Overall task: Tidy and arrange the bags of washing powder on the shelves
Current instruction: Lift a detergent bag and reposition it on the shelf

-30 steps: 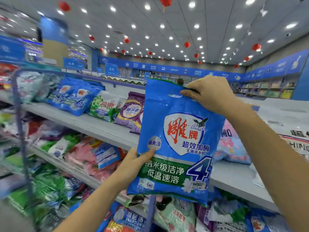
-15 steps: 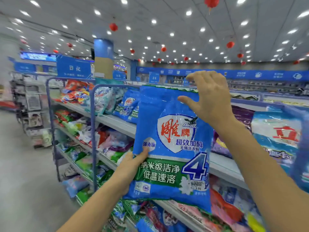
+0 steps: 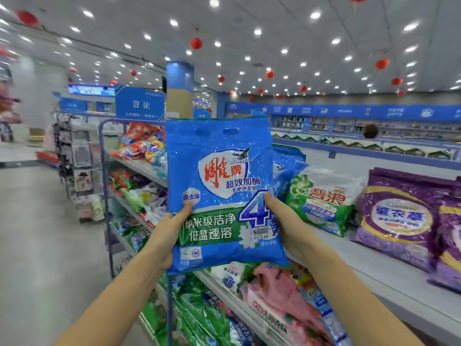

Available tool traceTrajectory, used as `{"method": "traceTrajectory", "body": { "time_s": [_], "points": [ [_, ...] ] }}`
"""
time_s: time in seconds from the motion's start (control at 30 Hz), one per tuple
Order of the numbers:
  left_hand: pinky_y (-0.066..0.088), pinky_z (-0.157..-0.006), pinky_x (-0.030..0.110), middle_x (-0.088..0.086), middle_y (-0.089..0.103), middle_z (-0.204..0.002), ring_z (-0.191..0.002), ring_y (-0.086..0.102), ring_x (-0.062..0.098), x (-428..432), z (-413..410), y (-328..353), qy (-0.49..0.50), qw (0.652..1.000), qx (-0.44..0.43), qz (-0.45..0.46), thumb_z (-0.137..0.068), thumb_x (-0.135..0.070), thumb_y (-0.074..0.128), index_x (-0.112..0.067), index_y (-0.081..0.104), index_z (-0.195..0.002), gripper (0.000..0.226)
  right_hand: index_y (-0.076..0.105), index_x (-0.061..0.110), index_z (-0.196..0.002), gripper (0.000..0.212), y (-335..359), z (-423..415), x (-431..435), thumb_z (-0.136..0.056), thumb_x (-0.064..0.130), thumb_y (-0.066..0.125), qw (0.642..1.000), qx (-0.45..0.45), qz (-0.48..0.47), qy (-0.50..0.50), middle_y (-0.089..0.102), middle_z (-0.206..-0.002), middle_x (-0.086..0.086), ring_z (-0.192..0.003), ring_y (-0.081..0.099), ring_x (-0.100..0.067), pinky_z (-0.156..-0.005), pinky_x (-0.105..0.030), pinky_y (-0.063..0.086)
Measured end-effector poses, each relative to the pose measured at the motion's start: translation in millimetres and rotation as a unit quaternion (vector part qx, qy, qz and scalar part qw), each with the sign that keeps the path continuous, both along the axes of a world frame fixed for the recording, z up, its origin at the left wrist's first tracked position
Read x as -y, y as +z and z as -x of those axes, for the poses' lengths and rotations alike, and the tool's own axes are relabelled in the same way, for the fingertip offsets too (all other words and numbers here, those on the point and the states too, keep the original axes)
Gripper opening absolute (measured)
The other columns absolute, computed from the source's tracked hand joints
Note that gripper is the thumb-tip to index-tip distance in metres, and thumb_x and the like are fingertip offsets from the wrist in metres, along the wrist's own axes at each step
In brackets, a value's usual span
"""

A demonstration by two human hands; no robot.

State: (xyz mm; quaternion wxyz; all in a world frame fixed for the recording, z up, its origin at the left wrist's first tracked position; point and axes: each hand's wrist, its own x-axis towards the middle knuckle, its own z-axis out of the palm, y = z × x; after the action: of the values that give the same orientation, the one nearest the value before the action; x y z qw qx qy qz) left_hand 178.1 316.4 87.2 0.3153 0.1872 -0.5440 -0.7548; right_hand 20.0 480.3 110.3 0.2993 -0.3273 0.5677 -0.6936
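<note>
as it stands upright | blue bag (image 3: 219,171) between left grip (image 3: 163,237), right grip (image 3: 287,227)

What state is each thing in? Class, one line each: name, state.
blue bag, upright, held in the air by both hands
left hand, grips the blue bag's lower left edge
right hand, grips its lower right edge
green bag, resting on the top shelf
purple bag, resting on the same shelf
</note>
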Motion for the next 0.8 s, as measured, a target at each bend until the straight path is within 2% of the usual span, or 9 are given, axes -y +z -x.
{"method": "traceTrajectory", "body": {
  "time_s": [0.1,0.2,0.3,0.43,0.57,0.7,0.77,0.8],
  "points": [
    [0.059,-0.055,0.041,0.015,0.074,-0.088,-0.070,0.072,0.030,44.8,32.9,10.0,-0.006,1.000,0.006,0.025,-0.058,-0.054,0.069,-0.014,0.069,-0.092,0.053,0.058,0.011,-0.118,0.071,7.8,28.8,39.7,-0.063,0.055,0.065,0.999,-0.024,0.023,-0.020,0.073,-0.097,-0.011,-0.084,0.071,-0.023,-0.072,-0.039,0.058],
    [0.058,-0.054,0.039,0.012,0.075,-0.088,-0.072,0.072,0.029,92.6,72.9,27.1,0.011,0.998,0.033,0.046,-0.066,-0.061,0.064,-0.015,0.063,-0.101,0.057,0.062,0.013,-0.102,0.046,19.1,62.9,76.4,-0.076,0.051,0.059,0.998,-0.045,0.030,-0.026,0.074,-0.083,-0.004,-0.072,0.071,-0.017,-0.064,-0.033,0.059],
    [0.055,-0.048,0.033,0.007,0.075,-0.079,-0.065,0.072,0.025,133.7,114.6,44.9,0.009,0.996,0.050,0.078,-0.083,-0.057,0.057,-0.016,0.062,-0.102,0.045,0.061,0.017,-0.099,0.030,31.9,95.5,107.8,-0.091,0.044,0.051,0.996,-0.064,0.017,-0.054,0.074,-0.080,0.000,-0.072,0.071,-0.015,-0.067,-0.034,0.059],
    [0.050,-0.039,0.024,-0.002,0.072,-0.064,-0.053,0.069,0.016,167.7,170.5,54.5,0.021,0.992,0.058,0.115,-0.087,-0.054,0.054,-0.012,0.058,-0.102,0.045,0.059,0.016,-0.104,0.028,43.4,126.9,137.0,-0.094,0.041,0.050,0.990,-0.087,0.017,-0.113,0.072,-0.081,-0.001,-0.074,0.068,-0.016,-0.082,-0.042,0.056],
    [0.043,-0.032,0.018,-0.008,0.065,-0.048,-0.041,0.062,0.007,186.1,224.4,53.7,0.024,0.991,0.018,0.132,-0.091,-0.041,0.057,-0.015,0.058,-0.080,0.029,0.058,0.009,-0.112,0.036,42.3,152.8,152.6,-0.094,0.039,0.050,0.982,-0.080,0.016,-0.172,0.070,-0.093,-0.007,-0.082,0.067,-0.020,-0.086,-0.044,0.054],
    [0.049,-0.044,0.022,-0.005,0.065,-0.047,-0.044,0.062,0.010,208.6,269.3,47.1,0.013,0.988,0.005,0.155,-0.088,-0.030,0.065,-0.011,0.060,-0.067,0.029,0.054,0.016,-0.096,0.018,32.1,169.3,165.7,-0.095,0.034,0.050,0.974,-0.069,0.017,-0.214,0.068,-0.088,-0.001,-0.074,0.067,-0.013,-0.076,-0.034,0.056],
    [0.051,-0.049,0.024,-0.003,0.066,-0.049,-0.048,0.061,0.013,224.2,288.4,45.3,-0.008,0.989,0.011,0.149,-0.086,-0.027,0.068,-0.008,0.062,-0.068,0.028,0.054,0.016,-0.098,0.014,30.8,174.6,173.9,-0.096,0.029,0.049,0.968,-0.074,0.012,-0.241,0.067,-0.096,-0.004,-0.082,0.066,-0.016,-0.078,-0.035,0.055],
    [0.051,-0.052,0.026,0.002,0.066,-0.054,-0.053,0.061,0.018,232.5,296.8,44.8,-0.017,0.989,0.010,0.150,-0.086,-0.027,0.069,-0.004,0.061,-0.068,0.030,0.054,0.014,-0.105,0.017,33.0,177.4,177.4,-0.097,0.028,0.047,0.962,-0.078,0.008,-0.263,0.065,-0.105,-0.007,-0.088,0.064,-0.019,-0.079,-0.037,0.054]
  ]
}}
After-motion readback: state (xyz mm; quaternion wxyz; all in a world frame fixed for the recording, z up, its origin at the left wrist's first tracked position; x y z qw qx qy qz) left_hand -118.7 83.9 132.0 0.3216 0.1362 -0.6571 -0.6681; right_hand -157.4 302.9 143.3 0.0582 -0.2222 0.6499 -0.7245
